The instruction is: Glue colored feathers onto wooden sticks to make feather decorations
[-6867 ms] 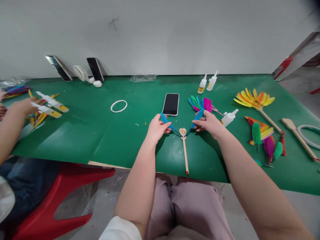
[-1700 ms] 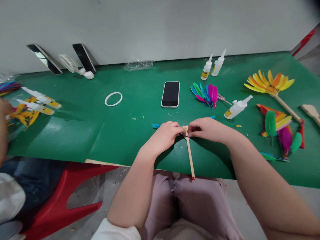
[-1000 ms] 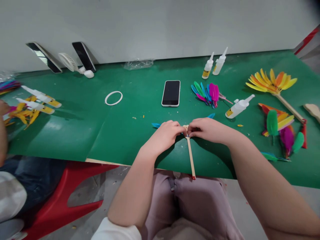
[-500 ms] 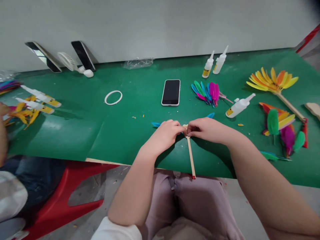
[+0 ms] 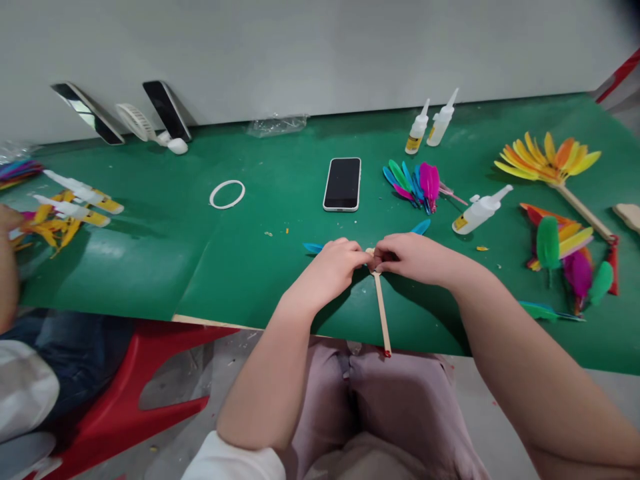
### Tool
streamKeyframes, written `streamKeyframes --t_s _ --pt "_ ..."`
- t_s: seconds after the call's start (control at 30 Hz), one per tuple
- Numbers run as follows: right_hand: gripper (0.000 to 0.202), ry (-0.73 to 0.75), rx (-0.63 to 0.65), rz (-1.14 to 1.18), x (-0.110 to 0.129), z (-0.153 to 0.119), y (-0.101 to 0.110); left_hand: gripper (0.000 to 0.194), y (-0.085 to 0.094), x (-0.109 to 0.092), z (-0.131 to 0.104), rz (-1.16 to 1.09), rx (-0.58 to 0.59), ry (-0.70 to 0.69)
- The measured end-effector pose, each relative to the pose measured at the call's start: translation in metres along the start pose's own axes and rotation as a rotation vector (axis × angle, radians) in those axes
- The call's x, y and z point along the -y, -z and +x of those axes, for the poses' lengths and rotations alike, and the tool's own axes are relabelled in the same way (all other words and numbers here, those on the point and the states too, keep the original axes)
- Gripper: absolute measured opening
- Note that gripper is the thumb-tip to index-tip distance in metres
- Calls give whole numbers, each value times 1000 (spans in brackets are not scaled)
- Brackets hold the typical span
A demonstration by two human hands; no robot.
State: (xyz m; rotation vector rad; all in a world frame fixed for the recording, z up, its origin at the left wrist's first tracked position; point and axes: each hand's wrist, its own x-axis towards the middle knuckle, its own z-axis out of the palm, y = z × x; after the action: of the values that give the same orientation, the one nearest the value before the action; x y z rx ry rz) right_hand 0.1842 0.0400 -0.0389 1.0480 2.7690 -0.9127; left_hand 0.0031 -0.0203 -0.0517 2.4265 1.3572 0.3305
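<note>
We see a smartphone (image 5: 343,183) lying flat on the bench (image 5: 250,280). By the wall (image 5: 320,57), we spot a white fan (image 5: 136,121).

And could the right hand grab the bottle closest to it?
Probably yes: nothing seems to block the right hand from that bottle, but the fingers are busy at the wooden stick.

The stick handle (image 5: 383,310) looks like bare, matt, smooth-cut wood; the blue feather (image 5: 421,227) is soft-looking, with a faint sheen. The tabletop (image 5: 255,267) has a smooth green covering, glossy where light catches it. The phone (image 5: 343,184) shows a slick, glassy black face. The squeeze bottle (image 5: 477,216) is translucent plastic, the wrapper (image 5: 278,126) clear crinkled film, the stool (image 5: 123,383) smooth red plastic, the trousers (image 5: 400,393) matt cloth.
</note>
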Motion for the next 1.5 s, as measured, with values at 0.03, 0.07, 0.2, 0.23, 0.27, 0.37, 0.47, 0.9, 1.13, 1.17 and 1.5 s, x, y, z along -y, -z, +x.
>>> streamKeyframes --t_s 0.03,0.07,0.2,0.23,0.27,0.37,0.47,0.9,1.13,1.17,1.5 --pt "13 -3 3 -6 0 1 0 34 0 0 0 3 1 -1" --pt "13 -10 9 -11 0 1 0 34 0 0 0 6 1 -2" --pt "10 -42 26 -39 2 3 1 34 -1 -1 1 6 -4 -2" --pt "9 -51 25 -46 3 3 1 34 -1 -1 1 1 -5 -2" --pt "9 -59 23 -54 3 3 2 34 -1 -1 1 -7 -6 -2" --pt "10 -79 19 -73 6 3 3 35 -1 -2 2 -40 -7 -1" --pt "10 -92 19 -93 9 3 5 36 0 -3 1 -62 -7 7" --pt "20 -5 -61 -30 4 -5 7 33 4 -4 -1 -97 -3 28" --pt "22 12 -172 20 0 -12 16 29 3 -5 -2 -48 -9 34" --pt "22 11 -147 18 0 -12 16 29 3 -5 -2 -44 -8 33" --pt "18 43 -12 -34 4 -7 2 33 2 -3 -1 -5 -10 27"
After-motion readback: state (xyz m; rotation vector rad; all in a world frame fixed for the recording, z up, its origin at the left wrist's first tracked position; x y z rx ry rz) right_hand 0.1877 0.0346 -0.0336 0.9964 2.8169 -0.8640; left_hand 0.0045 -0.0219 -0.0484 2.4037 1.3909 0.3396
